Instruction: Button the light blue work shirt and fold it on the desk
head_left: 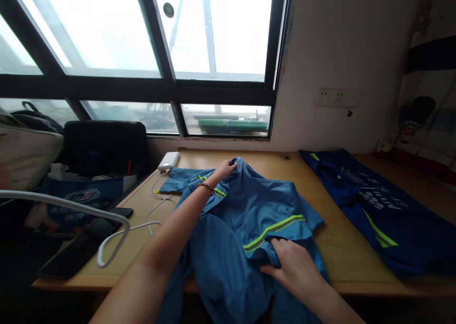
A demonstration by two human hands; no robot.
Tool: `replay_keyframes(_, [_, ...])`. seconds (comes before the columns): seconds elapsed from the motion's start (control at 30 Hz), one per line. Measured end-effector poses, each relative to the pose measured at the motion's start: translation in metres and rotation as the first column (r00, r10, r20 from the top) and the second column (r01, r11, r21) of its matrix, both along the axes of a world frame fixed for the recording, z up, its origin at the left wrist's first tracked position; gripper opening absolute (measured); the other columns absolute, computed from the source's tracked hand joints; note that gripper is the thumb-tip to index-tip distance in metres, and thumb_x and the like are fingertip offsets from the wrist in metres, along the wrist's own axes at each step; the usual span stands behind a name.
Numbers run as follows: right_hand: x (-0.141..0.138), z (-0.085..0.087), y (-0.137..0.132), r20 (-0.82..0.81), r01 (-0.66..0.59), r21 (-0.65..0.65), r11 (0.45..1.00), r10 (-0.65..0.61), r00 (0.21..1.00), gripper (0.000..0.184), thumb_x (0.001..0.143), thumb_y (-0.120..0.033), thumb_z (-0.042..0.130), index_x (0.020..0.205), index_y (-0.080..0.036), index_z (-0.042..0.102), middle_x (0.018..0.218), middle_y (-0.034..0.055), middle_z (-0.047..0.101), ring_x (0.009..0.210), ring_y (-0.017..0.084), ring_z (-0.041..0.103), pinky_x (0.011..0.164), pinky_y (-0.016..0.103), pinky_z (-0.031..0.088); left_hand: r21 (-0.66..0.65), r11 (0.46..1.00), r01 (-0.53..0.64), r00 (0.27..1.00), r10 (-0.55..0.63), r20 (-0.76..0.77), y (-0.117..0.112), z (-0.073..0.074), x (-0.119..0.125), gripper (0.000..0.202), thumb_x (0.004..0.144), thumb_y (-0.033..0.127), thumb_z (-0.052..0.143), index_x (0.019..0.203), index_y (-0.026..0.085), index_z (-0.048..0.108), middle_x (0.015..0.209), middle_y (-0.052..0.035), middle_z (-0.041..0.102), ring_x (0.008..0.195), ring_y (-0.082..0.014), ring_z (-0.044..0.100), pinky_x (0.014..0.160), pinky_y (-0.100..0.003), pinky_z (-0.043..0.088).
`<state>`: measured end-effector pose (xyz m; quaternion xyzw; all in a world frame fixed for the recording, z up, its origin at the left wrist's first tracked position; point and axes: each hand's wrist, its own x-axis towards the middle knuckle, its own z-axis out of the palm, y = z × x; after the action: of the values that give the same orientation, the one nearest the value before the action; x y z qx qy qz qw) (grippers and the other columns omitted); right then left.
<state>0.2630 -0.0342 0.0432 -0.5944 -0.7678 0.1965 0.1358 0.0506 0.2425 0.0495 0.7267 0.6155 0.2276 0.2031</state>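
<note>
A blue work jacket [228,229] with yellow-green reflective stripes lies spread on the table, its lower part hanging over the front edge. My left hand [225,168], with a beaded bracelet at the wrist, reaches to the far end and pinches the jacket at its collar. Closer to me, my right hand [292,262] grips a fold of the jacket's front just below the chest stripe. Some of its fingertips are hidden by the cloth. The jacket's short sleeves stretch out to the left and right.
A darker blue garment [377,195] with white print lies on the right of the table [142,262]. A white power bank [168,161] with a white cable [121,219] and a phone [121,212] are at the left. Beyond stands a black chair [105,146] under the window.
</note>
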Motion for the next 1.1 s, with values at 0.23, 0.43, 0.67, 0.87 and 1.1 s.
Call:
replay_keyframes(0.23, [-0.05, 0.008, 0.086, 0.138, -0.044, 0.209, 0.977, 0.015, 0.99, 0.056, 0.073, -0.064, 0.042, 0.099, -0.016, 0.054, 0.092, 0.0121, 0.06, 0.083, 0.024, 0.059, 0.069, 0.032, 0.043, 0.048, 0.997, 0.061, 0.959, -0.046, -0.279, -0.062, -0.01, -0.073, 0.032, 0.066, 0.046, 0.057, 0.076, 0.016, 0.063, 0.074, -0.0058, 0.064, 0.069, -0.0187, 0.057, 0.06, -0.023, 0.039])
replay_keyframes(0.43, [-0.083, -0.049, 0.135, 0.061, 0.008, 0.063, 0.998, -0.012, 0.998, 0.029, 0.077, -0.043, 0.052, 0.084, -0.016, 0.059, 0.085, 0.0122, 0.065, 0.083, 0.025, 0.06, 0.071, 0.034, 0.042, -0.116, 0.973, 0.2, 0.906, -0.229, -0.355, -0.085, -0.039, -0.072, 0.027, 0.064, 0.042, 0.06, 0.055, 0.017, 0.054, 0.058, -0.003, 0.057, 0.058, -0.0165, 0.053, 0.053, -0.023, 0.036])
replay_keyframes(0.67, [-0.018, -0.001, 0.22, -0.419, 0.28, 0.051, 0.959, -0.234, 0.877, 0.032, 0.081, -0.039, 0.042, 0.074, -0.013, 0.058, 0.055, 0.0037, 0.059, 0.055, 0.016, 0.057, 0.053, 0.025, 0.044, -0.237, 0.968, 0.082, 0.956, -0.009, 0.293, -0.061, -0.003, -0.05, 0.032, 0.083, 0.042, 0.037, 0.078, 0.014, 0.053, 0.048, 0.0018, 0.049, 0.04, -0.0087, 0.045, 0.043, -0.021, 0.037])
replay_keyframes(0.87, [-0.015, 0.016, 0.23, -0.403, 0.332, 0.109, 0.937, -0.264, 0.876, 0.039, 0.071, -0.029, 0.058, 0.105, -0.009, 0.052, 0.102, 0.0144, 0.06, 0.097, 0.024, 0.054, 0.084, 0.034, 0.041, -0.055, 0.961, 0.272, 0.934, -0.25, 0.253, -0.077, 0.007, -0.018, 0.041, 0.081, 0.034, 0.046, 0.114, 0.009, 0.046, 0.111, -0.0138, 0.057, 0.099, -0.0192, 0.054, 0.083, -0.03, 0.043])
replay_keyframes(1.1, [-0.026, -0.018, 0.05, -0.028, -0.216, 0.304, 0.928, 0.235, 0.972, 0.047, 0.078, -0.03, 0.053, 0.123, -0.022, 0.044, 0.131, 0.0068, 0.041, 0.125, 0.026, 0.027, 0.1, 0.041, 0.031, 0.307, 0.935, 0.177, 0.984, -0.167, -0.06, -0.205, 0.005, -0.066, 0.037, 0.082, 0.035, 0.042, 0.116, 0.022, 0.048, 0.123, -0.0062, 0.049, 0.114, -0.02, 0.044, 0.097, -0.035, 0.036])
